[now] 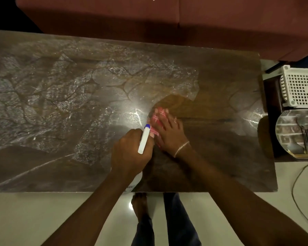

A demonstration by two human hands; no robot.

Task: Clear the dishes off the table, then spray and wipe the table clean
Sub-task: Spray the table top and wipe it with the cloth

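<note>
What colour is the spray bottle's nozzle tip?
Blue: the nozzle of the spray bottle, head view.

The bench (60,103) stood before the sofa (149,18), which ran along its far edge. Near the bench's middle the cloth (156,119) lay on the bench under the right grip (169,134); just left of it the left grip (130,151) held the spray bottle (144,141). Off the bench's right end a low stand (272,96) carried a basket (299,86) behind a tray (278,121). A cable (295,192) lay on the floor before the stand.
</note>
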